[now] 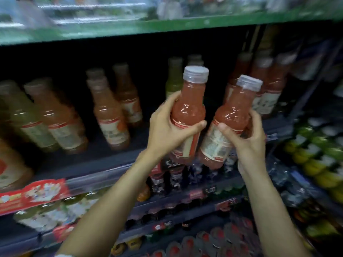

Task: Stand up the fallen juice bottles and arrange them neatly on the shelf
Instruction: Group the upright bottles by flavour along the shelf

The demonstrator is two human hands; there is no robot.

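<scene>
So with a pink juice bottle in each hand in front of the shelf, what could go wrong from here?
1. The left hand and right hand hold their bottles close together; they could knock.
2. The right bottle tilts, so it may tip when set down.
3. Standing bottles crowd the shelf behind; either could topple them.

A green shelf edge point(167, 26) runs above the hands, with blurred goods over it. Below the hands, a red promotional strip point(35, 193) hangs on a lower shelf rail to the left. Dark-capped bottles point(167, 180) stand just beneath the hands. To the right, yellow and green packs point(315, 156) are stacked. Red-topped packs point(213, 243) lie lowest, between the forearms.
</scene>
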